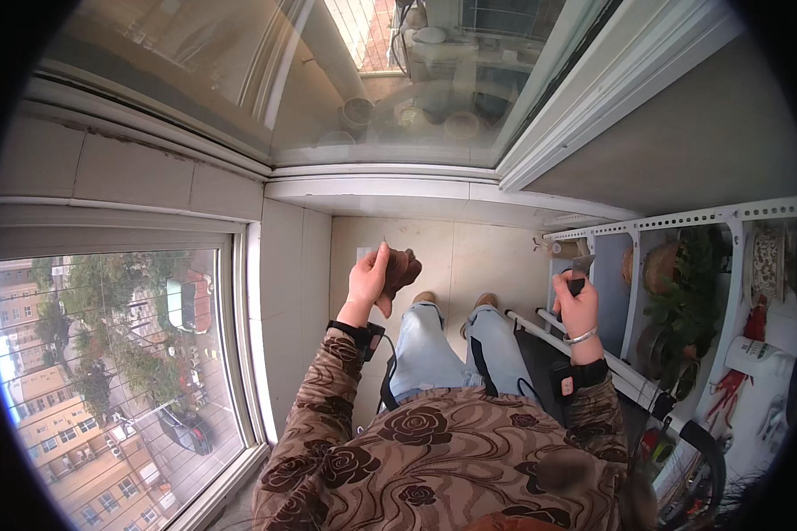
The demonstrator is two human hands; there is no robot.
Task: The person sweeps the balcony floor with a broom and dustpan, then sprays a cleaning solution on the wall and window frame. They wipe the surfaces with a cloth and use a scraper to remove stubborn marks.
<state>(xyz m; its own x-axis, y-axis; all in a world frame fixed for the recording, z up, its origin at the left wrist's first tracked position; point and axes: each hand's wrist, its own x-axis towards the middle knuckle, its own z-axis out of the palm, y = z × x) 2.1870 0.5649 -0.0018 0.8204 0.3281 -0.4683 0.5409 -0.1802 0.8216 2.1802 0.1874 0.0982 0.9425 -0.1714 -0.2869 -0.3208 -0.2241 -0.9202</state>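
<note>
My left hand (370, 275) is closed around a crumpled dark brown cloth (400, 273), which hangs out on its right side. Off to the right, my right hand (576, 305) grips the black handle of a scraper (582, 265), its flat metal blade pointing up. The two hands are well apart, each above one side of my legs. Beyond the left thumb a small pale rectangular patch (363, 253) shows against the tiles; what it is I cannot tell.
A barred window (239, 332) lies to the left, and glass panes in a white frame (385, 174) stand ahead. On the right are a white perforated metal shelf (677, 218) holding plants (687, 299) and a white container (757, 355), with white tubes (571, 345) beside my leg.
</note>
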